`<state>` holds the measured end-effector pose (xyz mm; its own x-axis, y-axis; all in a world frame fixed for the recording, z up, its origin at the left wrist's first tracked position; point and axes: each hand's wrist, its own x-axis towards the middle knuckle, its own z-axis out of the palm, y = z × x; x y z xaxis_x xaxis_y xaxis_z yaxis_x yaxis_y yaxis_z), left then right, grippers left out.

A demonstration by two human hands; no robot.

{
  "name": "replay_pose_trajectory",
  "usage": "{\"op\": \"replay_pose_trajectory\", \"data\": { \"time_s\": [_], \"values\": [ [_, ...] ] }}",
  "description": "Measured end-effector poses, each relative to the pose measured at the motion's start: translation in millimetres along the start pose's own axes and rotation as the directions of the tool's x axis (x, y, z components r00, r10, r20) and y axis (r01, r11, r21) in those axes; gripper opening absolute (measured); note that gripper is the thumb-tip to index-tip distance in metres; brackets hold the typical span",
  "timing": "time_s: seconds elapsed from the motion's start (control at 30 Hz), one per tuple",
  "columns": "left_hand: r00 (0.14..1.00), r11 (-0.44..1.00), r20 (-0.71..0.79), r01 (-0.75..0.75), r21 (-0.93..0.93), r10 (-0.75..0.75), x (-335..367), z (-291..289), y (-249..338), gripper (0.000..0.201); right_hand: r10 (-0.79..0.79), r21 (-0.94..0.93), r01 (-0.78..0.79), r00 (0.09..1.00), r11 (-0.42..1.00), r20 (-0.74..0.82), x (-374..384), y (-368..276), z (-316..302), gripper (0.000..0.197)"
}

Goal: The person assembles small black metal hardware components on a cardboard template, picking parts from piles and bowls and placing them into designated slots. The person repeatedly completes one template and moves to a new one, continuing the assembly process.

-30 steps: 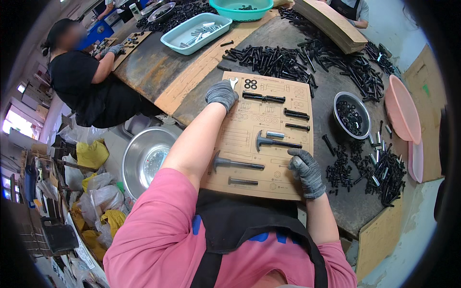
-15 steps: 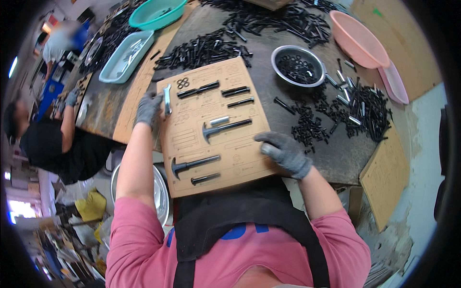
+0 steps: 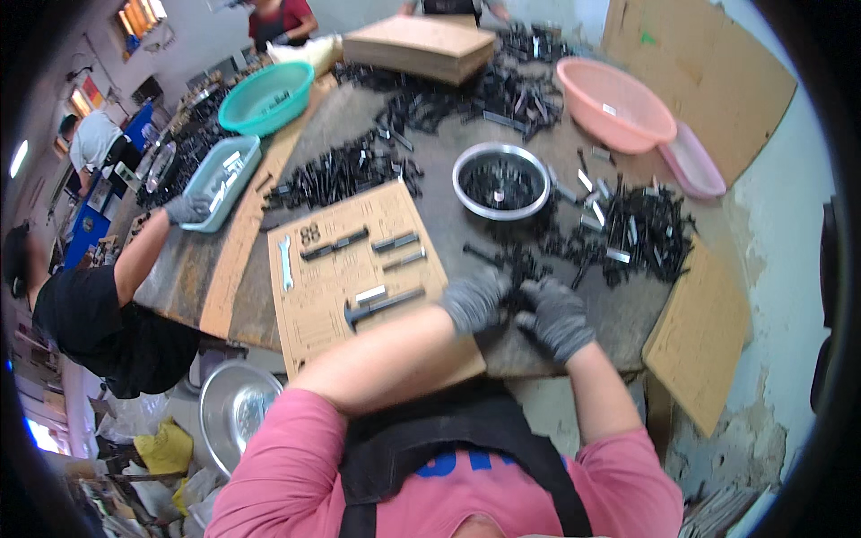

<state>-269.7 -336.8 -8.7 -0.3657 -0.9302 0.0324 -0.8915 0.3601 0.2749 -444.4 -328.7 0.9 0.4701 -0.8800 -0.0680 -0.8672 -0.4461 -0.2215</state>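
Observation:
My left hand [image 3: 475, 300], in a grey glove, reaches across to a small heap of short black screws [image 3: 525, 264] on the table. Its fingertips are blurred against the dark heap. Beside it, my right hand [image 3: 558, 321], also gloved, is at the near edge of the heap with thumb and fingers apart. Under my left forearm lies a tan printed board [image 3: 309, 309]. On it are an open-ended wrench [image 3: 286, 263], several black rings [image 3: 309, 234], black rods [image 3: 335, 245], a silver sleeve [image 3: 369, 294] and a black hammer-shaped part [image 3: 384, 307]. My forearm hides the board's lower part.
A steel bowl [image 3: 456, 190] of black rings stands beyond my hands. Around it are metal parts [image 3: 641, 235], a pink basin [image 3: 619, 103], a green basin [image 3: 233, 112] and stacked boards [image 3: 417, 40]. At left a co-worker's gloved hand [image 3: 186, 210] is at a blue tray [image 3: 231, 193].
Both my hands have let go of the board and moved right to the screw heap. The board now rests further left in view. The co-worker's hand has come to the blue tray.

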Motion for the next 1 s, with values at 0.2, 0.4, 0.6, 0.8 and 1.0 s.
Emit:
{"op": "replay_pose_trajectory", "data": {
  "time_s": [0.2, 0.4, 0.6, 0.8, 1.0],
  "values": [
    [0.962, 0.999, 0.274, 0.022, -0.029, -0.013, 14.6, 5.8, 1.2, 0.032, -0.052, -0.078, 0.052, 0.999, 0.996, 0.002, 18.5, -0.2, 14.3, 0.042],
    [0.973, 0.997, 0.221, -0.071, 0.029, 0.063, 14.9, 4.4, -1.0, 0.033, -0.119, 0.007, 0.119, 0.992, 0.993, 0.044, 24.6, 11.4, 20.8, 0.028],
    [0.985, 0.996, 0.159, -0.074, 0.045, 0.066, 6.9, 3.3, -1.1, 0.025, -0.153, 0.057, 0.154, 0.988, 0.986, -0.034, 23.9, 7.5, 25.0, 0.021],
    [0.985, 0.988, 0.123, -0.131, 0.081, 0.121, 9.9, 18.3, -0.2, 0.016, -0.175, 0.089, 0.175, 0.984, 0.980, -0.010, 33.8, 14.5, 25.6, 0.023],
    [0.982, 0.986, -0.083, -0.168, 0.014, 0.168, 10.6, 36.6, -6.2, 0.019, -0.210, 0.066, 0.212, 0.977, 0.975, -0.028, 38.2, 25.2, 33.5, 0.031]
  ]
}}
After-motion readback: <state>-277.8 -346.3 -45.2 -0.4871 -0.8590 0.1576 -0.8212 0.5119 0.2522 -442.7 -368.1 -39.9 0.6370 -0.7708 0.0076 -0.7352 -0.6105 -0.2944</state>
